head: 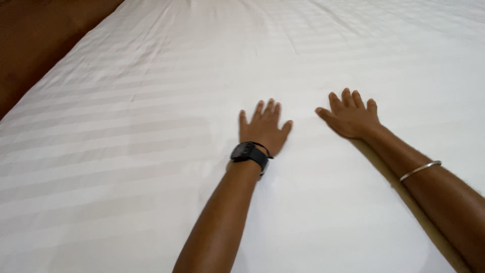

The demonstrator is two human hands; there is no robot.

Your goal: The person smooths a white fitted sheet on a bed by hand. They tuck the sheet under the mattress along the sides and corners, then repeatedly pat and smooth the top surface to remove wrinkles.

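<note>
Two bare arms came in from the bottom edge and reached forward over a white sheet (126,151). One arm came up from the bottom middle and the other came in from the bottom right corner.

A thin silver bangle (420,170) sat around the right arm, a little way back from the wrist. A black watch (249,153) was strapped around the left wrist.

Past the watch, the left hand (263,129) lay flat on the sheet, palm down. Its fingers were spread out and pointed away from the person. It was not gripping anything; it just pressed on the cloth.

Near it, on the right, the right hand (351,115) lay flat on the sheet too, palm down. Its fingers were a little spread and its thumb pointed toward the left hand. It held nothing. The two hands were close but did not touch.

The sheet was under both hands and covered almost the whole bed. It had soft stripes running across it and looked mostly smooth, with a few small wrinkles farther up, past the fingertips.

Far off in the top left corner, a brown surface (35,40) showed beside the edge of the sheet.
</note>
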